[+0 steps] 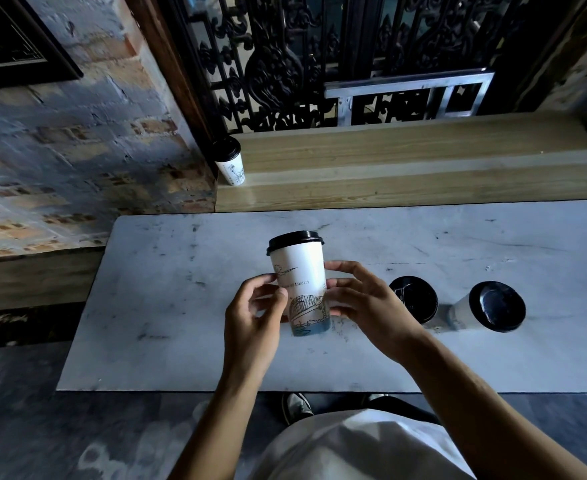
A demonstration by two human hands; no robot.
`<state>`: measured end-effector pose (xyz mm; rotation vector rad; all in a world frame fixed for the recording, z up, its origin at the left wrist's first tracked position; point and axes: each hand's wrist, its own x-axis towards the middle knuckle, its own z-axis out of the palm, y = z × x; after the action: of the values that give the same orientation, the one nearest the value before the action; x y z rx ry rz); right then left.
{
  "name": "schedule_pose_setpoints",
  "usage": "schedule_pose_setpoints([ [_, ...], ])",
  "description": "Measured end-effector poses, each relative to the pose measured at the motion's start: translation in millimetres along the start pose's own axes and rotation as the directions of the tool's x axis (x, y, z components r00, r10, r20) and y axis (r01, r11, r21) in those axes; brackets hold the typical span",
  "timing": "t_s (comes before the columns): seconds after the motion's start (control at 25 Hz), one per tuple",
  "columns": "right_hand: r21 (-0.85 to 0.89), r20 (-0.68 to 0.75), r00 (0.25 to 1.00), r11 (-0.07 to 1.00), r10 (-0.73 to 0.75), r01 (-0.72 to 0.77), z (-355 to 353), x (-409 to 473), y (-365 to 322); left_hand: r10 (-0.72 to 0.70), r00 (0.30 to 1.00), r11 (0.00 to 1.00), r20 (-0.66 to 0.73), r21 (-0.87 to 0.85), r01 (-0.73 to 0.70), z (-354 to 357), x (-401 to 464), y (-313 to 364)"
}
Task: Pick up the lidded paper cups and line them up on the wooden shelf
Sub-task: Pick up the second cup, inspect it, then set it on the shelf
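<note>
table point(188, 306): white marble slab, nearest the person; bears the cups not yet moved; its far edge runs just beside the shelf, so the carry should be short
shelf point(406, 168): pale wood ledge behind the table, below the black ironwork; bare but for one cup at its left end, so the row looks meant to run rightward from there
held cup point(300, 271): white paper, black lid, line drawing of a bridge; upright, between both hands over the middle of the table; whether its base touches the marble I cannot tell
table cups: two to the right of the hands, lids on; the near one point(413, 299) partly hidden by the right wrist, the far one point(493, 306) well clear; both wait their turn
shelf cup point(231, 161): upright by the brick corner; one placed, three to go, as I judge it
right hand point(361, 296): fingers curled round the held cup's right side, clamped on it; it seems to bear the weight
left hand point(254, 306): fingertips at the cup's left side, lightly closed; probably steadying so the lid stays level
</note>
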<state>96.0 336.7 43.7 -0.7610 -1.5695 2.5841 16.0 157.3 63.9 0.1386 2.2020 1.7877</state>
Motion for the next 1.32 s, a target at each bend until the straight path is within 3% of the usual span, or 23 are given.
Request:
schedule_pose_setpoints([
  [0.24,0.07,0.016,1.0,0.997,-0.011,0.01,1,-5,-3,-0.039,0.997,0.995,0.06,-0.087,0.044,6,-4,-1],
  [0.4,0.044,-0.026,0.999,0.999,-0.018,0.019,0,-3,1,-0.01,0.999,0.999,0.033,-0.033,0.011,3,-4,0],
  [0.6,-0.071,0.109,0.992,0.994,-0.07,0.078,1,-7,-5,-0.002,1.0,0.999,-0.002,0.037,0.002,2,0,-2],
  [0.84,0.1,0.029,0.999,0.995,-0.017,0.014,-9,1,-1,-0.089,0.996,0.995,-0.021,-0.056,0.088,10,-3,1],
  [1.08,-0.017,0.055,0.998,0.999,0.032,-0.031,-14,8,-9,-0.12,0.993,0.99,-0.019,-0.083,0.118,21,-7,7],
  [1.32,-0.286,0.145,0.989,0.957,-0.001,0.042,-22,23,-45,-0.153,0.988,0.984,-0.01,-0.09,0.151,38,2,20],
])
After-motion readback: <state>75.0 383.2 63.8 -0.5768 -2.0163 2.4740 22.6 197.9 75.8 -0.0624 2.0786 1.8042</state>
